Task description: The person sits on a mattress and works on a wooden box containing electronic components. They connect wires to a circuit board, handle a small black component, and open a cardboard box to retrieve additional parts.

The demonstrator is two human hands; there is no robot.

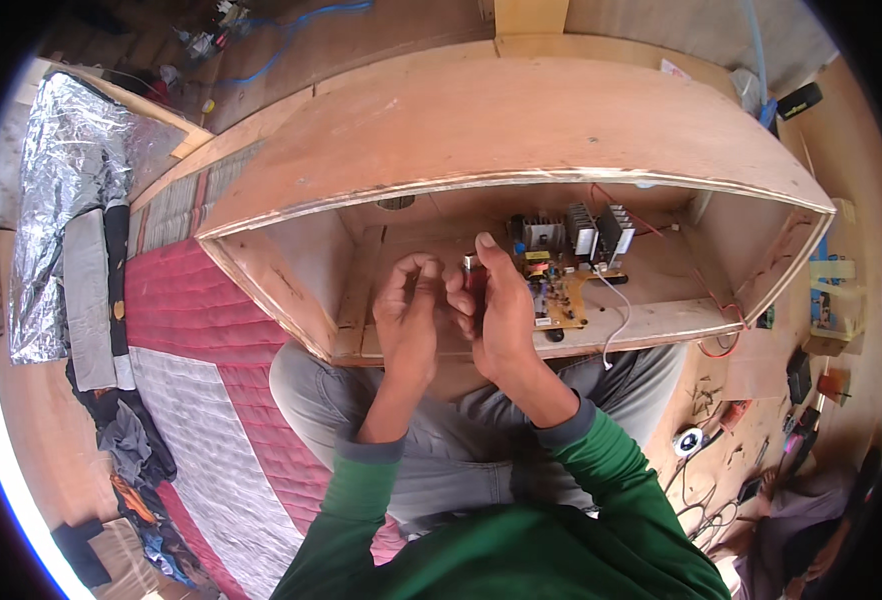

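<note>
My right hand (501, 310) is wrapped round a lighter (473, 272) with a dark red body and a metal top, and its thumb points up beside the top. Close to its left, my left hand (409, 308) is closed, thumb and fingertips pressed together; whatever it may pinch is too small to make out. Both hands are at the open front of a wooden box (531, 120) standing over my lap. Inside the box, just right of my right hand, lies a circuit board (561, 295) with silver heat sinks (583, 232). A white cable (623, 315) hangs from it over the box's front edge.
Red wires (706, 285) run through the box's right side. On the floor at right are a white roll (688, 440), black cables (701, 510) and small tools. A red and grey quilt (211, 400) spreads at left, near foil sheeting (66, 200). Another person (811, 510) sits at lower right.
</note>
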